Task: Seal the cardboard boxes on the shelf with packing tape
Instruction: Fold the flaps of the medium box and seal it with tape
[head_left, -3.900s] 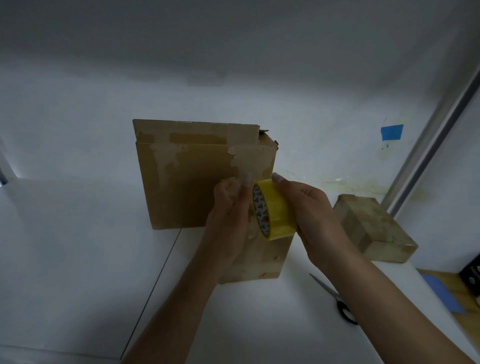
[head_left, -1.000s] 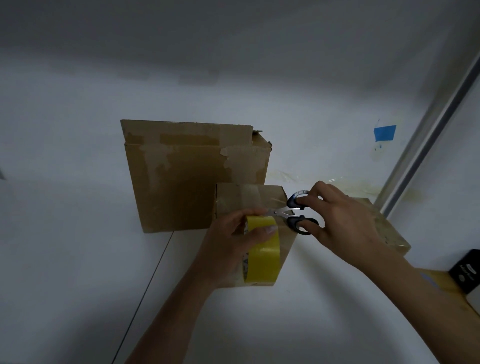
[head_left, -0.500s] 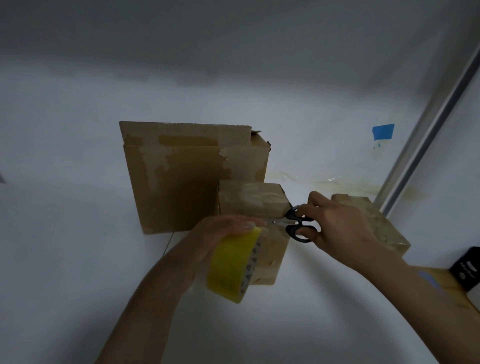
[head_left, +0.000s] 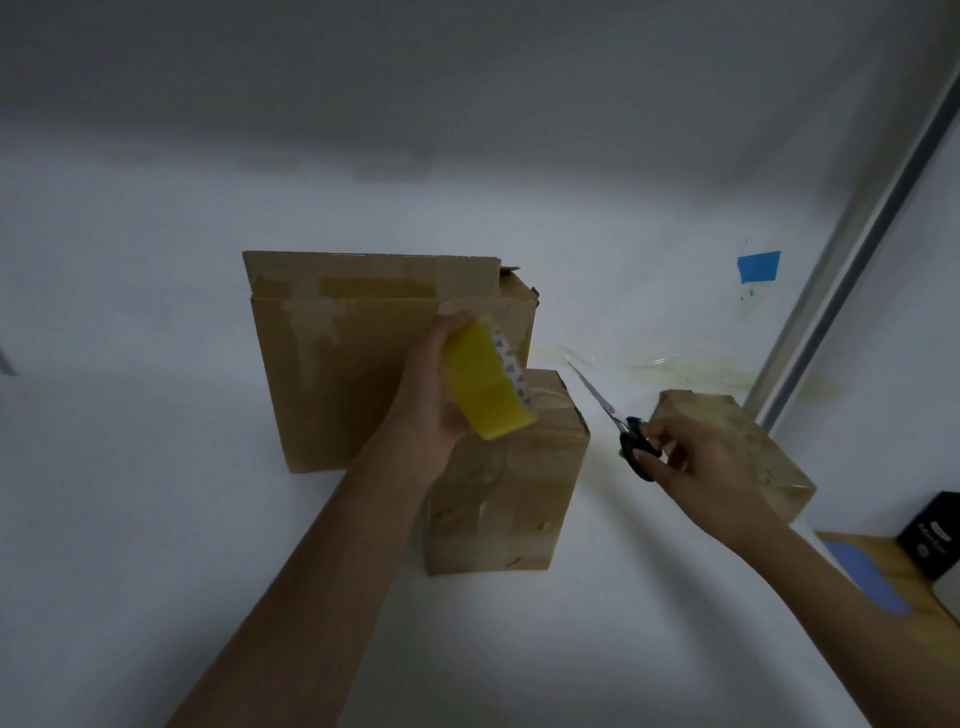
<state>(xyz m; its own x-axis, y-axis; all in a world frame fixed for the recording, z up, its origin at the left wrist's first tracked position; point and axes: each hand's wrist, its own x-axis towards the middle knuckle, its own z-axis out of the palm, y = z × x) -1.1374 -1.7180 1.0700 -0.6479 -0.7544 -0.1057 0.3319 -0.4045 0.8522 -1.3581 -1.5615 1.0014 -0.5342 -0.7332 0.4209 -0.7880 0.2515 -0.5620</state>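
The left hand (head_left: 431, 395) has its fingers wrapped round the yellow tape roll (head_left: 485, 384), just above the small box (head_left: 509, 483) standing against the big box (head_left: 363, 364). The right hand (head_left: 696, 457) curls its fingers through the scissors (head_left: 631, 441), blades pointing away. The tape's cut end could stick back onto the roll and get lost, and the wrinkled tape on the small box might lift. The white shelf (head_left: 156, 519) also carries a third box (head_left: 737, 447); the dim white wall bears a blue patch (head_left: 758, 266) beside a metal post (head_left: 852, 249)
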